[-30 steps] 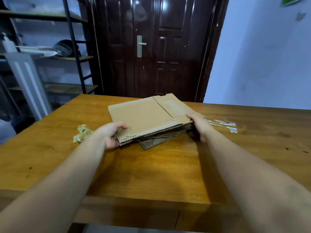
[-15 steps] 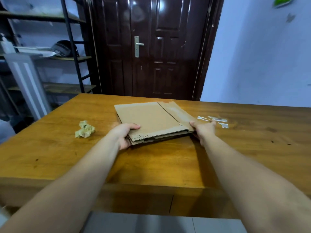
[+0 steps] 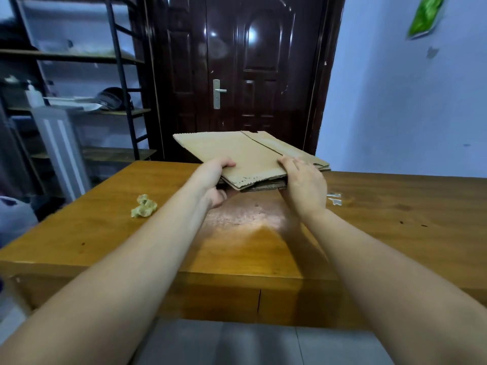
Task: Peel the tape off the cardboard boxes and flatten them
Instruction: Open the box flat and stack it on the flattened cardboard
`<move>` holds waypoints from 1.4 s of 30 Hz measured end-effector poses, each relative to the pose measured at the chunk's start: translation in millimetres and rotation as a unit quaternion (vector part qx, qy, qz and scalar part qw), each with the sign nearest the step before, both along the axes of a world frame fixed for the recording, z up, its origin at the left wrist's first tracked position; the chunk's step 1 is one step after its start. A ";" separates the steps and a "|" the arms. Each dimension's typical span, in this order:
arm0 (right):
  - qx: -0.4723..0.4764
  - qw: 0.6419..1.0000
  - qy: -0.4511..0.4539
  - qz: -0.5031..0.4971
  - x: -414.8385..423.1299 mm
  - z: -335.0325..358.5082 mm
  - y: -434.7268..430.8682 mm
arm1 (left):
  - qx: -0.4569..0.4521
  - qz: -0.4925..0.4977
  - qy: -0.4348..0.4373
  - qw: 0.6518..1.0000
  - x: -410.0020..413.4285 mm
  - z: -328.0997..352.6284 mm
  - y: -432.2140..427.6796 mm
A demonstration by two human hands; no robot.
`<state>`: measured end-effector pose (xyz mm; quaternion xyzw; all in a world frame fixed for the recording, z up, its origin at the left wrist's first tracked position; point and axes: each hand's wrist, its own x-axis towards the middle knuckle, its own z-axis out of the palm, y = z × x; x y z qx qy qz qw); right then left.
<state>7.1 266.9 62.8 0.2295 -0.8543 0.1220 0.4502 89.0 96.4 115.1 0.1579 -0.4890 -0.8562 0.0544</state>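
Tape wad (image 3: 143, 206) lies on the tabletop (image 3: 263, 254), left of the arms. Left hand (image 3: 213, 177) grips the near-left corner, thumb on top. Right hand (image 3: 305, 185) clamps the near-right edge, fingers (image 3: 292, 164) over the top, thumb hidden. Flattened cardboard stack (image 3: 247, 154) is held up, seemingly off the tabletop, and extends away from both hands toward the door (image 3: 237, 75). Long axis roughly left-right.

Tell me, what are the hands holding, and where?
A stack of flattened cardboard, by its near edge: left hand at one corner, right hand at the other.
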 end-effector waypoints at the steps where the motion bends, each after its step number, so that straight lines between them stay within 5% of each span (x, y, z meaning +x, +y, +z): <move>1: -0.007 1.000 0.011 0.001 1.0 2.0 2.4 | 0.008 -0.005 0.005 1.000 4.3 4.6 4.0; 6: -0.079 0.995 -0.037 0.042 8.5 9.5 11.9 | 0.003 -0.034 0.044 0.998 22.4 21.3 20.3; 9: -0.284 0.946 -0.141 0.064 19.9 20.4 14.1 | -0.055 -0.116 0.093 0.987 20.9 24.4 26.2; 11: -0.455 0.852 -0.233 0.112 25.0 27.4 11.3 | -0.162 -0.114 0.076 0.977 19.9 15.9 37.1; 14: -0.651 0.664 -0.297 0.216 28.2 34.7 7.1 | -0.283 -0.019 0.001 0.959 6.4 -20.7 43.8; 16: -0.719 0.573 -0.316 0.235 28.4 32.7 7.1 | -0.273 0.046 -0.037 0.960 -2.4 -44.6 40.0; 18: -0.749 0.520 -0.338 0.234 29.4 25.0 8.9 | -0.182 0.071 -0.043 0.980 -5.5 -57.0 38.3; 20: -0.753 0.521 -0.354 0.192 29.7 11.3 10.1 | -0.045 0.021 -0.004 0.999 -5.5 -59.6 40.4; 22: -0.756 0.527 -0.357 0.154 29.8 -4.5 9.8 | 0.002 -0.011 0.020 1.000 -8.4 -62.2 43.6; 29: -0.794 0.478 -0.374 0.021 40.9 -39.4 18.5 | -0.145 0.030 -0.072 0.986 -22.2 -87.6 59.2; 32: -0.755 0.518 -0.388 -0.102 38.8 -45.1 29.7 | -0.140 -0.006 -0.115 0.983 -22.5 -98.2 60.4; 38: -0.480 0.777 -0.319 -0.253 28.0 -53.8 80.0 | -0.246 -0.030 -0.145 0.958 -22.7 -104.5 28.9; 40: -0.384 0.834 -0.334 -0.212 19.7 -56.2 91.7 | -0.330 -0.005 -0.140 0.934 -27.2 -106.3 21.4; 42: -0.321 0.858 -0.374 -0.147 9.4 -55.3 94.4 | -0.482 0.035 -0.162 0.860 -32.9 -108.2 20.6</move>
